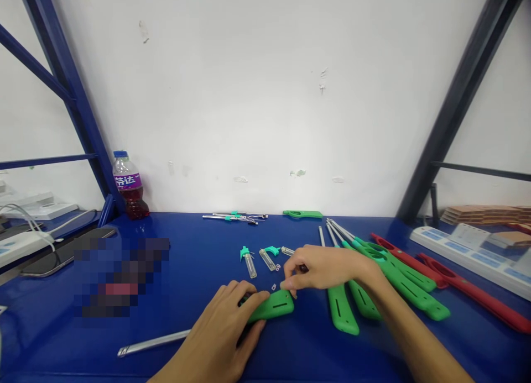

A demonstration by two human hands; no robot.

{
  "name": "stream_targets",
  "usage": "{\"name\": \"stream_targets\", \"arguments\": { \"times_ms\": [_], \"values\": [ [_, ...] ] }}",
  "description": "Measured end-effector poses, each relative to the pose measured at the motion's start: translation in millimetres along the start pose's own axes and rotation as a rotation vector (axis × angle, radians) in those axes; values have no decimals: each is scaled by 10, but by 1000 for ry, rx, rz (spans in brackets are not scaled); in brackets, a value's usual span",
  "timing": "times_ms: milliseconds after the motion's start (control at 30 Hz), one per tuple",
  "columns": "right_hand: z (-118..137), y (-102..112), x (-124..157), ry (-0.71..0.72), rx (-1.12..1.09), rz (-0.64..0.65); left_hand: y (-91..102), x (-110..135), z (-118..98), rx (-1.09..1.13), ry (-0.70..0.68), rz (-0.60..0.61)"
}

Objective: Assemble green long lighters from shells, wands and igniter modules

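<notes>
My left hand (224,322) is wrapped around a green long-necked lighter (274,305), its metal tube pointing left across the blue table. Over the right end of the green handle, my right hand (315,267) pinches thumb and forefinger together. Whatever those fingertips hold is too small to make out; a dark spot shows inside the curled fingers. Just beyond lie clear fuel tanks (267,260) and a teal trigger piece (244,253). Tiny pale parts (274,287) rest close to the handle's end.
Several green lighters (342,311) and red lighters (468,283) lie at the right. Metal tubes with wires (230,217) and a green handle shell (302,214) lie by the wall. A drink bottle (130,189) stands back left, near a phone (68,253). A white power strip (473,258) lies far right.
</notes>
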State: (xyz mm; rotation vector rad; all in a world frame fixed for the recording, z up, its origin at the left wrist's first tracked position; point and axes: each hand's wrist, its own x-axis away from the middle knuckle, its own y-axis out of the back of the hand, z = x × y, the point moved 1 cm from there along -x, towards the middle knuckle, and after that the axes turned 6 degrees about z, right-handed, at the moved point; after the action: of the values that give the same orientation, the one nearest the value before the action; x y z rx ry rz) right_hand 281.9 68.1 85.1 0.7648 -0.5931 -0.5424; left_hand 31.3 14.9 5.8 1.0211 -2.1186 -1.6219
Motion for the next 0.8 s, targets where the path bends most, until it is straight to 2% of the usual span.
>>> {"name": "stream_targets", "arguments": {
  "times_ms": [133,233,300,400,467,567,800],
  "values": [
    [162,51,88,41,-26,-170,-33,15,36,4,-11,-35],
    [364,-49,203,91,-108,-441,-27,20,30,13,-22,-45],
    [480,-193,318,226,-401,-718,-2,21,1,17,-34,-26],
    [581,-436,479,353,-710,-872,48,20,-55,14,-45,29],
    [607,-525,538,406,-820,-910,74,17,-81,11,-49,56],
    [594,-527,497,465,-917,-938,82,13,-83,12,-49,59],
    [520,-477,87,542,-1219,-779,8,33,-16,19,-72,5]
  ]
}}
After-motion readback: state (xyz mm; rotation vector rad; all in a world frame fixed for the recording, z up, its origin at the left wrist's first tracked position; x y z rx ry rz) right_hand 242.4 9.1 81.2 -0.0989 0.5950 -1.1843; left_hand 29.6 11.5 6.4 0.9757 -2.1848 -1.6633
